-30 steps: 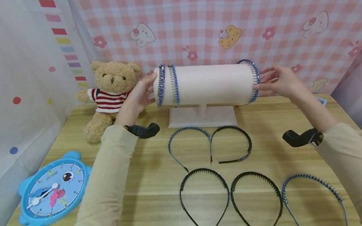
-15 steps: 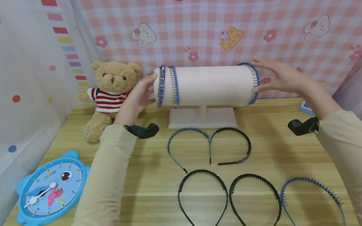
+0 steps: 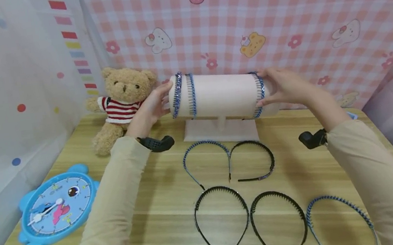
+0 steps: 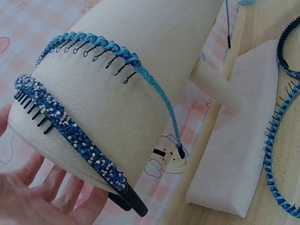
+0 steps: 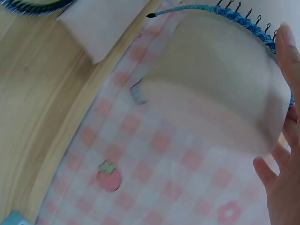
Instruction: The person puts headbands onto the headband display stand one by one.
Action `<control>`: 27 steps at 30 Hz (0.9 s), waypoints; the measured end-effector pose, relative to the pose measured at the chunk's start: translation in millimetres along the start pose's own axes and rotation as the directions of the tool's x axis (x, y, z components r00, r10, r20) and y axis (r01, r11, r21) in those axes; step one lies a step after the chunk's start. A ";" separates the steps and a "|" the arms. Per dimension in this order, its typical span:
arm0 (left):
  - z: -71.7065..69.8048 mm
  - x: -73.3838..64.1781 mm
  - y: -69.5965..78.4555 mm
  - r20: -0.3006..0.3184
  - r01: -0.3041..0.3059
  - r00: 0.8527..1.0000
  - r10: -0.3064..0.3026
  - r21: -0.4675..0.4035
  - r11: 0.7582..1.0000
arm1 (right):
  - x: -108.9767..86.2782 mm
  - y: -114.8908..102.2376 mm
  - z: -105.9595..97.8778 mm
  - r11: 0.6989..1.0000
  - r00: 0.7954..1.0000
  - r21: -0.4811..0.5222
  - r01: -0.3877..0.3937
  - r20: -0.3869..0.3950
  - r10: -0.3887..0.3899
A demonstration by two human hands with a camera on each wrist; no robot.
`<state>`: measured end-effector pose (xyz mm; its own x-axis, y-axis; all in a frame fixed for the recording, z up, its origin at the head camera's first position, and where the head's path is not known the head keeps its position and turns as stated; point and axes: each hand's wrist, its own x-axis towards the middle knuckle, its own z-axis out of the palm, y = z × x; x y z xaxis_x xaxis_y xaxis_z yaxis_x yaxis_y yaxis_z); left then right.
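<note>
A pale padded cylinder display stand point(image 3: 224, 94) lies crosswise at the back of the table, on a base point(image 3: 201, 132). My left hand point(image 3: 152, 107) touches its left end with fairly straight fingers, beside a blue rhinestone headband point(image 4: 70, 129). Further in sits a blue braided headband point(image 4: 89, 42) with black wire teeth. My right hand point(image 3: 289, 84) reaches over the right end, thumb and fingers spread, fingertips touching another blue headband point(image 5: 243, 21) around the cylinder. Part of that headband is hidden behind the cylinder.
Several headbands lie on the wooden table, among them a blue one point(image 3: 204, 142), a black one point(image 3: 219, 189) and another blue one point(image 3: 338, 201). A teddy bear point(image 3: 121, 107) sits at the back left. In front of it lies a blue toy clock point(image 3: 59, 204).
My right hand has closed in over the cylinder's right end and moved left, and the headband there has slid left along the cylinder. My left hand has stayed at the left end.
</note>
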<state>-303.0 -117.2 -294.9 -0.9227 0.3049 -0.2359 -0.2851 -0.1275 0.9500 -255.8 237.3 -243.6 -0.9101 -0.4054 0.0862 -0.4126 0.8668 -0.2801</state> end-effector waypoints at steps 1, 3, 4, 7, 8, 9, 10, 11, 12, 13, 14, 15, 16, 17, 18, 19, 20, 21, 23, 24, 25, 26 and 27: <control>0.2 -0.2 -0.2 0.003 -0.003 1.000 0.003 -0.002 1.000 | 3.2 -4.2 0.5 1.000 1.000 -0.011 -0.002 0.009 0.002; 0.6 -0.3 -0.4 0.002 -0.003 1.000 0.003 -0.010 1.000 | 10.2 -11.3 1.9 1.000 1.000 -0.026 0.009 0.018 -0.008; 0.4 -0.3 -0.5 0.002 0.001 1.000 -0.001 -0.013 1.000 | 13.2 -14.8 2.8 1.000 1.000 -0.026 0.011 0.022 -0.011; 0.4 -1.0 -0.2 0.004 0.006 1.000 -0.006 -0.009 1.000 | 21.3 -22.2 5.2 1.000 0.999 -0.006 0.009 0.037 -0.008; 0.4 -1.0 -0.1 0.004 0.007 1.000 -0.007 -0.006 1.000 | 23.6 -24.4 5.8 1.000 0.999 0.000 0.004 0.040 -0.004; 0.4 -0.8 -0.1 0.005 0.007 1.000 -0.007 -0.003 1.000 | 25.7 -26.4 6.4 1.000 0.999 0.006 -0.004 0.046 0.003; 0.4 -0.8 -0.1 0.006 0.008 1.000 -0.008 0.001 1.000 | 27.9 -28.4 6.9 1.000 0.999 0.014 -0.008 0.052 0.007; 0.7 -1.0 0.1 0.004 0.008 1.000 -0.008 0.005 1.000 | 30.2 -30.1 7.7 1.000 0.998 0.018 -0.010 0.054 0.009; 1.0 -0.9 0.0 0.002 0.009 1.000 -0.009 0.004 1.000 | 32.7 -31.9 8.6 1.000 0.998 0.018 -0.013 0.058 0.012; 1.0 -0.6 -0.1 0.000 0.009 1.000 -0.009 0.002 1.000 | 35.6 -33.9 9.8 1.000 0.998 0.020 -0.011 0.059 0.010; 1.0 -0.6 -0.2 -0.003 0.010 1.000 -0.010 -0.002 1.000 | 38.6 -36.2 11.2 1.000 0.998 0.025 -0.007 0.059 0.005; 1.0 -0.5 -0.3 -0.005 0.009 1.000 -0.009 -0.004 1.000 | 41.5 -38.7 12.7 1.000 0.998 0.023 -0.001 0.058 -0.001; 1.1 -0.6 -0.4 -0.008 0.010 1.000 -0.010 -0.005 1.000 | 44.4 -41.8 14.0 1.000 0.998 0.025 0.006 0.058 -0.008; 1.2 -0.5 -0.4 -0.011 0.008 1.000 -0.008 -0.006 1.000 | 47.2 -44.5 15.4 1.000 0.998 0.023 0.010 0.061 -0.011; 1.3 -0.6 -0.4 -0.012 0.007 1.000 -0.007 -0.006 1.000 | 49.9 -47.6 16.5 1.000 0.998 0.028 0.014 0.067 -0.016; 1.3 -0.4 -0.4 -0.013 0.006 1.000 -0.006 -0.004 1.000 | 52.6 -50.7 17.4 0.999 0.997 0.028 0.022 0.071 -0.024; 1.4 -0.7 -0.2 -0.011 0.006 1.000 -0.006 -0.002 1.000 | 55.0 -54.2 17.9 0.999 0.997 0.030 0.027 0.077 -0.029; 1.5 -0.7 -0.1 -0.011 0.006 1.000 -0.006 0.000 1.000 | 57.3 -57.4 18.3 0.999 0.996 0.026 0.032 0.083 -0.034; 1.5 -0.9 0.1 -0.011 0.008 1.000 -0.008 0.002 1.000 | 62.0 -62.7 19.7 0.999 0.994 0.019 0.045 0.096 -0.047; 1.2 -0.7 -0.1 -0.010 0.011 1.000 -0.011 0.000 1.000 | 64.1 -65.0 20.5 0.999 0.994 0.017 0.050 0.101 -0.051; 1.0 -0.6 -0.2 -0.009 0.011 1.000 -0.011 -0.002 1.000 | 66.0 -66.8 21.6 0.998 0.993 0.008 0.055 0.103 -0.056; 0.8 -0.5 -0.4 -0.007 0.012 1.000 -0.012 -0.003 1.000 | 67.8 -68.3 22.8 0.998 0.993 0.001 0.058 0.104 -0.058; 0.6 -0.2 -0.6 -0.009 0.012 1.000 -0.012 -0.005 1.000 | 69.3 -69.4 23.9 0.998 0.993 -0.006 0.060 0.106 -0.059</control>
<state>-302.5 -116.6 -295.3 -0.9215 0.2984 -0.2487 -0.2972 -0.1291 0.9461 -289.3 142.0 -241.0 -0.8749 -0.4843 0.0011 -0.4667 0.8426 -0.2689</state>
